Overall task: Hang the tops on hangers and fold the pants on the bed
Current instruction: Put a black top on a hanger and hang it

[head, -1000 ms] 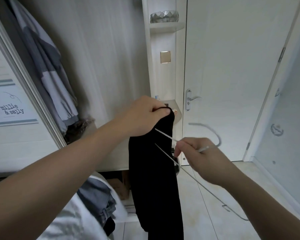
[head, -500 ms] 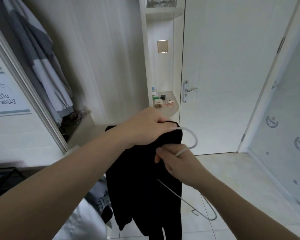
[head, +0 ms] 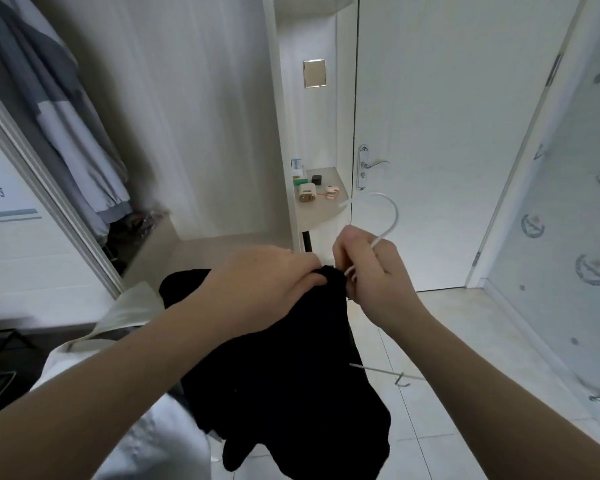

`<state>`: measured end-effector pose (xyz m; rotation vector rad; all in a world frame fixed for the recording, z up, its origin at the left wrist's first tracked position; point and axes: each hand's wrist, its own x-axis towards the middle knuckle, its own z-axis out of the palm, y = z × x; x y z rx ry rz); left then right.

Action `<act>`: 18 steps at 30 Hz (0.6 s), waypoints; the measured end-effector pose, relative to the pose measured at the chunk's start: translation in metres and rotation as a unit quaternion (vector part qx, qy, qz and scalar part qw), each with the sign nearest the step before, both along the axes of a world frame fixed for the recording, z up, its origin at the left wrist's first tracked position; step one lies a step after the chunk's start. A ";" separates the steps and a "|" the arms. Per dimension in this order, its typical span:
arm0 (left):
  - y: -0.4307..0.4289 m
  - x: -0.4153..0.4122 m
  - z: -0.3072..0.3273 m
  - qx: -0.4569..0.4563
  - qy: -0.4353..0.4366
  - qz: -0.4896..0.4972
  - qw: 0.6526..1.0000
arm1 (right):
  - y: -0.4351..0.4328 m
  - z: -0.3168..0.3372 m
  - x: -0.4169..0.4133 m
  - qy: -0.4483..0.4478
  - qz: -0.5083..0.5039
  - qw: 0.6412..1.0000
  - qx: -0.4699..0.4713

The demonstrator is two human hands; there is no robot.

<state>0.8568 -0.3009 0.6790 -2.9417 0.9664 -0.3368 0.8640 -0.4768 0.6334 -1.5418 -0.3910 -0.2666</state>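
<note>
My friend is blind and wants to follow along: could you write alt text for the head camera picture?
A person's left hand pinches the top of a black garment while the right hand grips a white wire hanger by its neck, the hook upward. Behind them are a closed white door and grey clothes hanging in a wardrobe at left.

The left hand (head: pixel 257 289) and right hand (head: pixel 371 271) meet at the middle, the garment (head: pixel 291 368) hanging below them and the wire hanger (head: pixel 388 216) rising above the right hand. Behind them a corner shelf (head: pixel 323 206) carries small items, with the door (head: pixel 447 133) to its right. Hanging clothes (head: pixel 66 126) fill the wardrobe at far left.
</note>
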 end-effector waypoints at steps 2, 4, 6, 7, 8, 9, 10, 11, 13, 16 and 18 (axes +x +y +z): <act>-0.003 -0.001 -0.010 -0.026 0.014 0.002 1.000 | 0.003 -0.003 0.002 -0.001 -0.007 0.999 -0.032; 0.001 0.002 -0.018 -0.053 0.044 0.013 0.998 | 0.001 -0.008 0.001 -0.004 -0.024 0.998 -0.053; 0.008 0.006 -0.028 -0.105 0.069 0.048 0.991 | -0.007 -0.020 -0.004 -0.052 -0.081 0.993 -0.067; 0.013 0.007 -0.034 -0.147 0.077 0.071 0.984 | -0.012 -0.029 -0.008 -0.088 -0.126 0.985 -0.084; 0.017 0.007 -0.040 -0.194 0.079 0.093 0.973 | -0.016 -0.040 -0.014 -0.118 -0.160 0.974 -0.108; 0.020 0.006 -0.047 -0.240 0.070 0.107 0.962 | -0.016 -0.053 -0.020 -0.129 -0.164 0.968 -0.138; 0.021 0.004 -0.054 -0.282 0.054 0.114 0.951 | -0.013 -0.065 -0.026 -0.107 -0.127 0.971 -0.172; 0.021 0.001 -0.060 -0.318 0.037 0.118 0.940 | -0.006 -0.077 -0.030 -0.061 -0.061 0.973 -0.213; 0.015 -0.005 -0.070 -0.373 0.025 0.126 0.919 | 0.011 -0.096 -0.034 0.034 0.054 0.957 -0.282; 0.010 -0.011 -0.082 -0.403 0.059 0.130 0.904 | 0.022 -0.107 -0.025 0.066 0.074 0.959 -0.266; 0.012 -0.014 -0.091 -0.407 0.086 0.129 0.900 | 0.020 -0.108 -0.019 0.068 0.071 0.970 -0.222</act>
